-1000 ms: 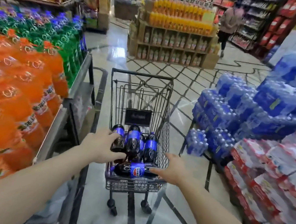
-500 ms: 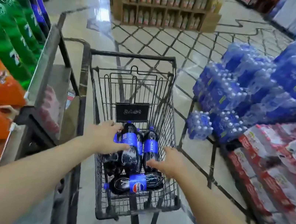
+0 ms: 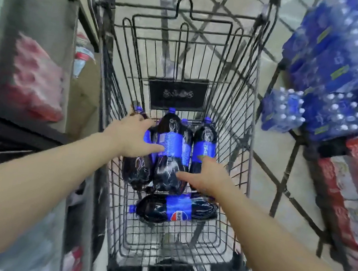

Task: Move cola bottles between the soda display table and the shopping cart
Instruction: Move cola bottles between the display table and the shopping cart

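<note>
Both hands down in shopping cart (image 3: pixel 239 131), on big middle bottle (image 3: pixel 171 155). Left hand (image 3: pixel 132 136) lies on its left side, thumb across blue label, fingers spread, not yet wrapped round. Right hand (image 3: pixel 205 178) touches lower right side, fingers loose. Bottle leans among others; one more bottle (image 3: pixel 174 208) lies flat in front. Step looks like: grab bottle to lift out. Next: close both hands round it, pull up, swing left to table (image 3: pixel 18 124).
</note>
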`<state>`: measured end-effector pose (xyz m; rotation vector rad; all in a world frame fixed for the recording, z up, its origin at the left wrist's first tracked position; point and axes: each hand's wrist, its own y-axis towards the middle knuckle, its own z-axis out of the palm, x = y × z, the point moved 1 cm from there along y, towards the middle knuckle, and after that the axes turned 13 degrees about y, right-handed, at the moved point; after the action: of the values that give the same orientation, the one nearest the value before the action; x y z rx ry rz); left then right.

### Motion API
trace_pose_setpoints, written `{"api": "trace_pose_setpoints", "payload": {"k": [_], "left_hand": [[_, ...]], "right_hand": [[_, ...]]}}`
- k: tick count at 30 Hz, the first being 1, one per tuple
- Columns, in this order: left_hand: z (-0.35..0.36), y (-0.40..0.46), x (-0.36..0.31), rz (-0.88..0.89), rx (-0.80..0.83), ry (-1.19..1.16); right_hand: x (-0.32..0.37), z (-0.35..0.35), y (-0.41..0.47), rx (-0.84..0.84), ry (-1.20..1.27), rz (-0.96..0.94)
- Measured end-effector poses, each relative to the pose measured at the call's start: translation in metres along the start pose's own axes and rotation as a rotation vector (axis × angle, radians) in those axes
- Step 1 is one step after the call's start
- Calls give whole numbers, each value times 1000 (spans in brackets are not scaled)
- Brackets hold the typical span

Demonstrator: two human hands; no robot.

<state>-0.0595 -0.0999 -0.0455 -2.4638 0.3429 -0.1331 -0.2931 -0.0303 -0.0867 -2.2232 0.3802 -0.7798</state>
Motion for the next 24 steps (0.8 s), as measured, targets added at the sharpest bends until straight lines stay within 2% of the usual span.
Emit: {"api": "trace_pose_setpoints", "payload": {"k": [5,13,19,22,24], "left_hand": [[40,67,-3,-58,92,-123],[97,161,-25,-273,54,-679],[108,219,-31,-437,49,-1017],[104,233,-44,-499,60,-1080],[105,238,-52,-563,-1,-1007]], "right_hand": [[-6,39,59,48,157,38],[-8,111,114,-61,403,187],[-11,124,131,-18,534,237],[-12,127,133,0,606,244],[-13,130,135,-8,664,238]]}}
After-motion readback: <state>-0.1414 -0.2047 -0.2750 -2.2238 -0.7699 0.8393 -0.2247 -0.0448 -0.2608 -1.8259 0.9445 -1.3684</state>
